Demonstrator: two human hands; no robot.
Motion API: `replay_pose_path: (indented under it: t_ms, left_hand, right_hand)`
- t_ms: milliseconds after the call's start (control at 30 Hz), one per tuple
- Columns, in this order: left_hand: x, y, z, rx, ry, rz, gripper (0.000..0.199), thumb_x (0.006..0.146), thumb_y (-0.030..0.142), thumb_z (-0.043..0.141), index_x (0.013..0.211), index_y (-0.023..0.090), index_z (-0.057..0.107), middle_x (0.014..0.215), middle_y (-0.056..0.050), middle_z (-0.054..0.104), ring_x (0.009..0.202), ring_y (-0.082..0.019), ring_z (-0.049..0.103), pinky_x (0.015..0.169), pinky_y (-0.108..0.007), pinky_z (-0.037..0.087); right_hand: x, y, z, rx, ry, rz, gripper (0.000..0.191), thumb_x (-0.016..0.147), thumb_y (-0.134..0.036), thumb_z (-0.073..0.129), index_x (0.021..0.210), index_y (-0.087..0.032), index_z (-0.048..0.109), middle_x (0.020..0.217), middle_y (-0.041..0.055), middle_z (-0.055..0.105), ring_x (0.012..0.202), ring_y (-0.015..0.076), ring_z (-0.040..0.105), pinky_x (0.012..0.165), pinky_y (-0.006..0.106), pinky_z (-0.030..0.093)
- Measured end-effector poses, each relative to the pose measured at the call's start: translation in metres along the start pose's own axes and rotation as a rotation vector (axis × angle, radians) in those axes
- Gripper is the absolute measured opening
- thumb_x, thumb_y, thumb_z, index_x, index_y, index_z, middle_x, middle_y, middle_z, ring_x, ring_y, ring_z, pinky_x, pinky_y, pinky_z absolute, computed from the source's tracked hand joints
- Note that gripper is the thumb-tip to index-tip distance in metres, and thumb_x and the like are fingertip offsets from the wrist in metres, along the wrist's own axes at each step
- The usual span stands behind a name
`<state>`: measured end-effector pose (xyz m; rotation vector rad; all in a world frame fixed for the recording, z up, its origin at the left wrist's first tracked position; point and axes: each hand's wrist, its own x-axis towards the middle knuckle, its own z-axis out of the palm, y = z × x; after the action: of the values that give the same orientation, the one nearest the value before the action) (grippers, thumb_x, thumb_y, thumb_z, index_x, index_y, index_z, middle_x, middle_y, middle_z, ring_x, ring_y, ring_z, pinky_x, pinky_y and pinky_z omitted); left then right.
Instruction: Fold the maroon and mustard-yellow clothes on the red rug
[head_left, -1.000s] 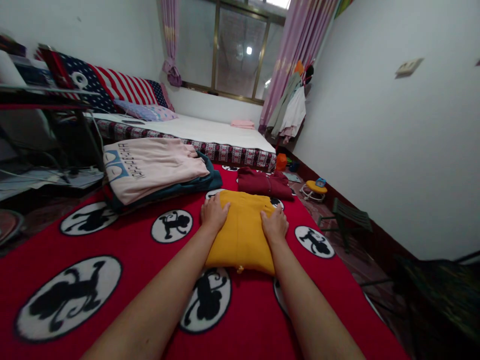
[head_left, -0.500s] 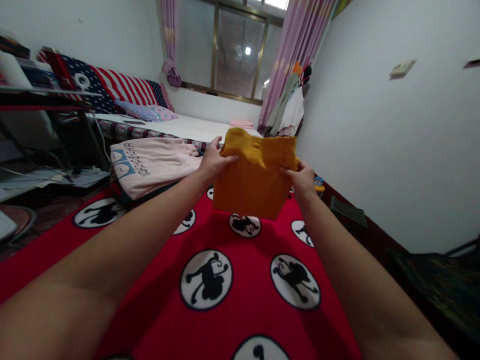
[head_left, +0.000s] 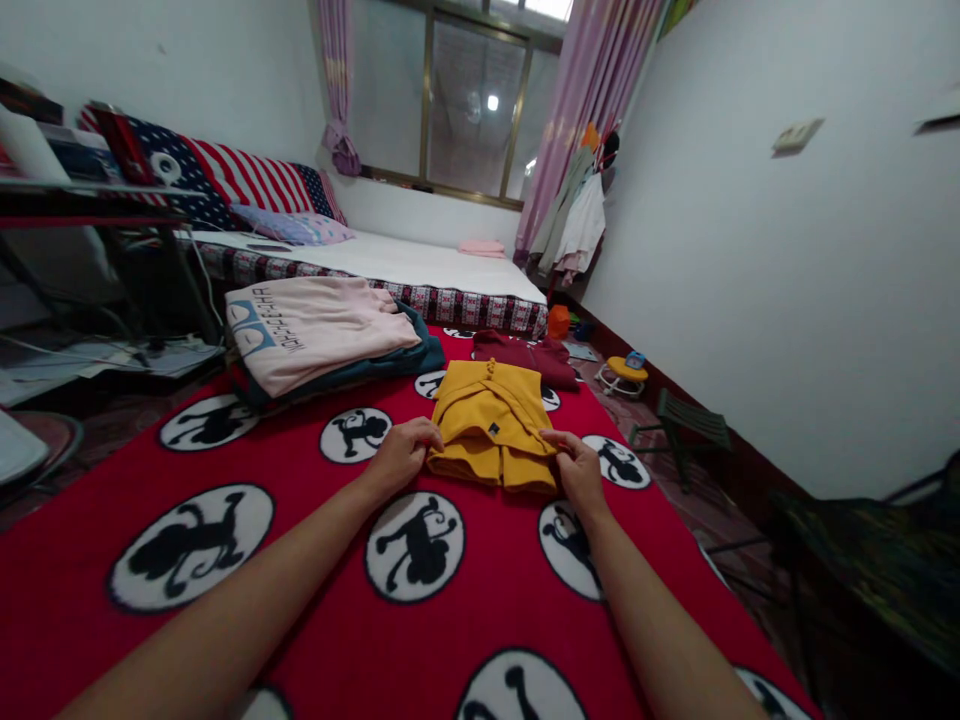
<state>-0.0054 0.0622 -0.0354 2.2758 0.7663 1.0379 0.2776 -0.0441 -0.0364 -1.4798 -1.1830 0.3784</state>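
A folded yellow hoodie (head_left: 491, 410) lies on the red blanket (head_left: 315, 520), with a small dark label on its front and ribbed hems towards me. At its near left corner my left hand (head_left: 409, 452) pinches the fabric between thumb and fingers. On the opposite side my right hand (head_left: 577, 468) grips the right edge near the hem. Just behind the hoodie, and partly hidden by it, rests a dark red garment (head_left: 544, 360). To the left is a stack of folded clothes, topped by a pale pink sweatshirt (head_left: 319, 325) with printed letters.
A low bed (head_left: 405, 262) with a white sheet stands beyond the blanket under the window. On the right are a green folding stool (head_left: 694, 420), a small yellow-topped stool (head_left: 626, 370) and the wall. A cluttered desk (head_left: 82, 215) is at the left.
Both hands have brought the yellow hoodie down from the air onto the blanket, towards me. The dark red garment behind it has come into view.
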Motion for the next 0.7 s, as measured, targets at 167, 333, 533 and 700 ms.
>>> replay_pose_path:
  t_ms: [167,333,533,700]
  left_hand:
    - [0.003,0.013,0.000,0.093,0.120,-0.018,0.025,0.087,0.019,0.052,0.108,0.019,0.064,0.104,-0.008,0.064,0.097,-0.020,0.062,0.090,-0.035,0.048]
    - [0.005,0.011,0.007,0.158,0.074,-0.069,0.037,0.082,0.027,0.064,0.119,0.020,0.061,0.106,-0.008,0.064,0.096,-0.022,0.062,0.088,-0.035,0.049]
    - [0.011,0.004,0.011,0.191,0.025,-0.091,0.025,0.084,0.021,0.059,0.106,0.019,0.070,0.099,-0.008,0.066,0.097,-0.022,0.061,0.088,-0.035,0.048]
    - [0.013,0.004,0.012,0.232,0.007,-0.081,0.026,0.086,0.020,0.057,0.108,0.019,0.070,0.098,-0.008,0.064,0.096,-0.022,0.061,0.085,-0.033,0.049]
  right_hand:
    - [0.000,-0.009,0.002,-0.136,0.095,-0.167,0.034,0.069,-0.017,0.048,0.098,-0.020,0.066,0.109,0.0082,0.068,0.108,0.0240,0.060,0.098,0.041,0.046]
    - [0.001,0.001,0.006,-0.333,0.051,-0.332,0.043,0.067,-0.009,0.049,0.104,-0.020,0.066,0.117,0.0103,0.061,0.114,0.0238,0.055,0.104,0.042,0.041]
    - [0.004,0.003,0.008,-0.438,-0.024,-0.342,0.045,0.071,-0.007,0.047,0.109,-0.020,0.068,0.118,0.0107,0.062,0.113,0.0249,0.053,0.102,0.043,0.042]
    - [0.002,-0.003,0.009,-0.486,-0.049,-0.374,0.050,0.071,-0.004,0.045,0.113,-0.019,0.067,0.117,0.0109,0.063,0.113,0.0249,0.052,0.101,0.041,0.042]
